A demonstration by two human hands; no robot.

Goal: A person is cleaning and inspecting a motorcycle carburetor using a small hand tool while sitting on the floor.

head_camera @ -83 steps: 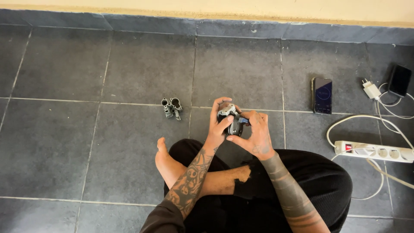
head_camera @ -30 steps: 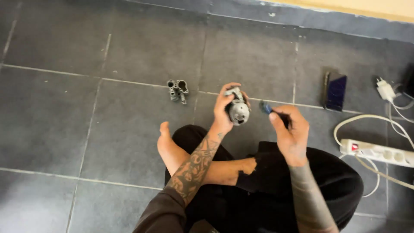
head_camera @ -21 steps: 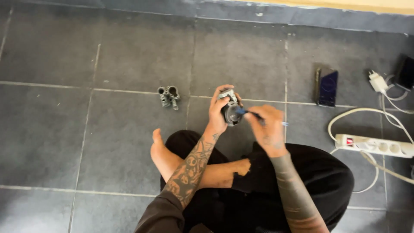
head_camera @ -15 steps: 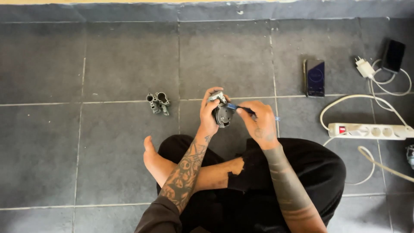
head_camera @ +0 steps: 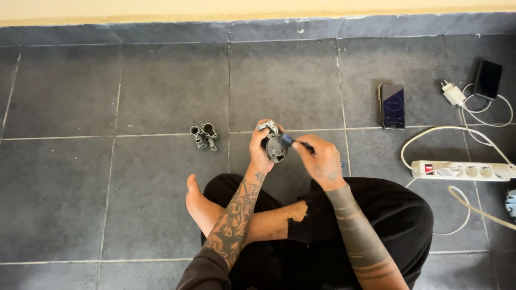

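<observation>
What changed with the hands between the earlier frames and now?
Earlier both hands cupped the round metal part. The right hand then let go, drew off to the right with a blue-tipped tool, and has come back so the tip meets the part. The left hand kept its grip throughout. The small metal fitting, phone and power strip stayed put.

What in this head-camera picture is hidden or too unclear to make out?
- Round grey metal part: its far side is hidden by the left hand.
- Blue-tipped tool: its handle is buried in the right hand; too small to tell its kind.
- Small metal piece on the floor: too small for detail.
- Power strip: its cable runs off the right edge.
- Pale blue object: cut off by the right edge.
</observation>
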